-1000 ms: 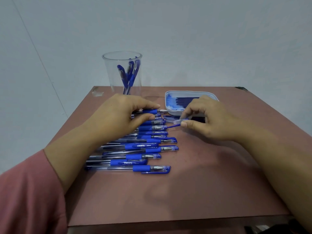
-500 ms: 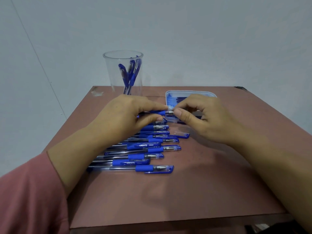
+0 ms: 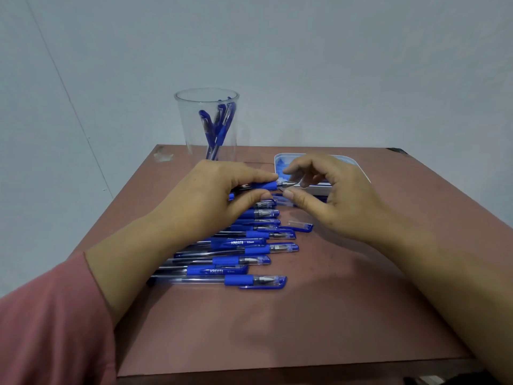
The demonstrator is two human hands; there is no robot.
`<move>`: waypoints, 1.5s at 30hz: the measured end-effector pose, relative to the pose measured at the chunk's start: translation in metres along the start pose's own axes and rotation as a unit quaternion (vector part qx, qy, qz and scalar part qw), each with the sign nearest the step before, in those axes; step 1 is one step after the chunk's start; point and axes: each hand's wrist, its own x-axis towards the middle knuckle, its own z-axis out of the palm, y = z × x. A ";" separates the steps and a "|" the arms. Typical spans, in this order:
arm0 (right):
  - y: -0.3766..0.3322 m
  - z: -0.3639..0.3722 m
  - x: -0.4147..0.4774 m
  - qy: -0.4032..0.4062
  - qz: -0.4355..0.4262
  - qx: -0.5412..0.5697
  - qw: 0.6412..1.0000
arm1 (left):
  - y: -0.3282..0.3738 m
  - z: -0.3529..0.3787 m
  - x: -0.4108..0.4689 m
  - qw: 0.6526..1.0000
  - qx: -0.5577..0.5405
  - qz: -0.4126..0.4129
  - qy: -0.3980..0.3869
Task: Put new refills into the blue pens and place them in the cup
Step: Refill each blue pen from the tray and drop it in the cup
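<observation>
Pen [image 3: 263, 185] pinched in left hand [image 3: 211, 195] fingers, tip bared between parted right hand [image 3: 333, 201] thumb and forefinger; loose cap [image 3: 301, 225] just nearside.

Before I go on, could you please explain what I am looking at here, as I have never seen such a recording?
There is no machine here: these are a person's two bare hands, filmed by one camera worn on the head, looking forward and down. On the brown table lies a row of blue pens, with a loose cap beside it. At the back stand a clear cup holding a few pens and a white tray with blue refills. The left hand holds an uncapped pen by its blue grip, tip pointing right. The right hand curls its fingers around that tip; whether they touch it I cannot tell.
</observation>
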 end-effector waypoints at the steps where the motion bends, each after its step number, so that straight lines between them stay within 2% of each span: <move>1: -0.001 0.000 0.000 0.005 0.008 0.011 1.000 | 0.001 0.000 0.000 1.000 0.001 0.002 0.000; 16: -0.001 0.002 0.001 0.012 0.011 0.001 1.000 | 0.000 -0.001 -0.001 1.000 -0.004 -0.014 -0.001; 21: -0.003 0.001 0.000 -0.001 -0.012 -0.011 1.000 | 0.000 -0.002 0.000 1.000 -0.013 -0.021 -0.005; 25: -0.002 0.002 0.000 0.004 0.008 0.005 1.000 | 0.001 -0.003 0.000 1.000 -0.015 -0.017 -0.007; 31: -0.002 0.002 0.000 0.014 -0.025 -0.018 0.999 | 0.000 -0.003 0.000 1.000 -0.017 -0.021 -0.004; 40: 0.001 0.003 0.001 0.019 -0.031 -0.017 0.999 | -0.001 -0.002 0.000 1.000 -0.015 -0.020 -0.001; 45: 0.000 0.004 0.001 0.018 -0.006 0.001 1.000 | 0.000 -0.003 0.000 1.000 -0.011 -0.019 -0.005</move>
